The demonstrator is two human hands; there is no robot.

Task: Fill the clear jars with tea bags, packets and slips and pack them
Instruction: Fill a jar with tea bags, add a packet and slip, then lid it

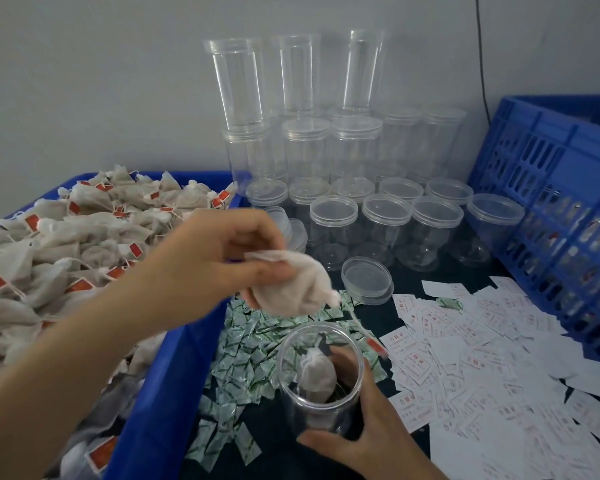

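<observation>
Biggest thing beside my left hand is the blue bin, out to its left and beneath the wrist, heaped with tea bags. Far to the right of both hands stands the blue crate, and beyond my left hand, against the wall, the capped empty jars are stacked. White slips lie spread to the right of my right hand; green packets are scattered just left of it. That right hand wraps the lower wall of the open jar, thumb in front, holding it upright with one bag already inside. A loose lid lies beyond the jar. My left hand pinches a single tea bag by its top edge, so the pouch hangs above the jar mouth and slightly behind it. I judge the bag very light, soft and easily crushed or torn, so the folded top seam is the place to hold, with fingertips only. The jar looks stiff, smooth and probably slippery, best gripped low around its wall so the mouth is free.
</observation>
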